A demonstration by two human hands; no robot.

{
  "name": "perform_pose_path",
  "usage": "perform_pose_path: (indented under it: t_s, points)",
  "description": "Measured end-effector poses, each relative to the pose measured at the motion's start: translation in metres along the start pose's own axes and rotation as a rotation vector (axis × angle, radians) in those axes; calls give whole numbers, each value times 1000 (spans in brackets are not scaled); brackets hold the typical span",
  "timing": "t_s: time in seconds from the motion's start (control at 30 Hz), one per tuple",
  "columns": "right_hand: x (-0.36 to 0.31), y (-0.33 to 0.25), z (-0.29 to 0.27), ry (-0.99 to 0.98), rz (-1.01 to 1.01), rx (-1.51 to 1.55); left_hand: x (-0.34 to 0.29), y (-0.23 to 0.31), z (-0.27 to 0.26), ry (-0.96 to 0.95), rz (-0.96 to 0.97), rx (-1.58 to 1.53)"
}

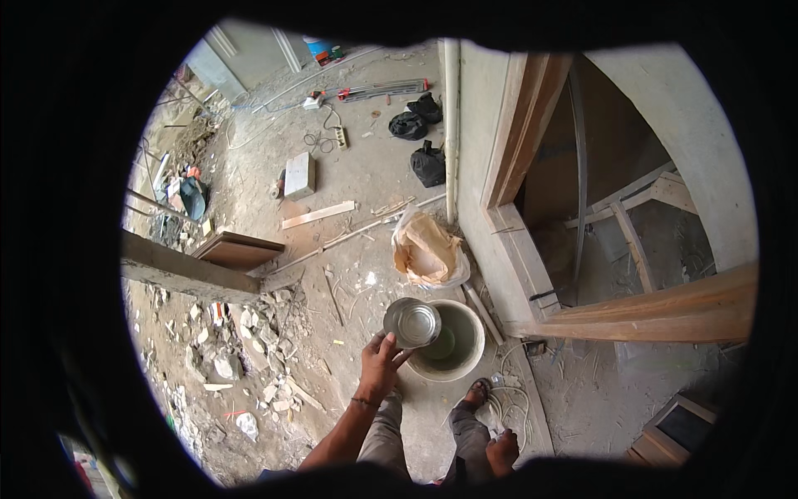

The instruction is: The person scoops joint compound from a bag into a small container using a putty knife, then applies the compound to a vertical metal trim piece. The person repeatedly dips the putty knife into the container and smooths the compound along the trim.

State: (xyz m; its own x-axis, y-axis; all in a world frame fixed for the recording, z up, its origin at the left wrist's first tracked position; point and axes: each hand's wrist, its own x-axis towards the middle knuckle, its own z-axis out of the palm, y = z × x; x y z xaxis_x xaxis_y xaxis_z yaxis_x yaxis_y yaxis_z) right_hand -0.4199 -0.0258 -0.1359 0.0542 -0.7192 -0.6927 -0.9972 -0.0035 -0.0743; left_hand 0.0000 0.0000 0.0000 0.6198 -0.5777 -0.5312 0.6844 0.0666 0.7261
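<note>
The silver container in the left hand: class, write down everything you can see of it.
The silver container is round, open-topped and apparently metal, with a shiny inside and ring-like circles at its base. Its mouth faces up towards the camera; no contents can be made out. The left hand grips its near edge, and it overlaps the left rim of the round bucket in this view; whether they touch cannot be told.

Free way into bucket [480, 341] from right, 1 bowl [413, 323] above its left

Dark bracelet [364, 402], greyish trousers [384, 437], sandal [480, 386]
</note>
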Motion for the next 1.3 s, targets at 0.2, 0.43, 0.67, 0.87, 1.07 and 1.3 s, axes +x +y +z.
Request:
perform_pose_path:
  t_s: [0.2,0.43,0.67,0.87,1.07,1.3]
  points:
    - [18,11,-50,58,-7,34,-75,92,28,114,114,-102]
    - [-1,0,-92,40,-8,348,-134,161,-7,198,176,-170]
    - [-29,-33,-54,-40,76,495,-147,213,-80,206,218,-201]
    - [-49,-87,17,51,-13,450,-133,237,-143,180,193,-155]
    - [-104,-156,46,217,-136,107,-122,252,-195,155,130,-117]
    - [-121,-151,55,124,-137,420,-135,252,-228,205,148,-186]
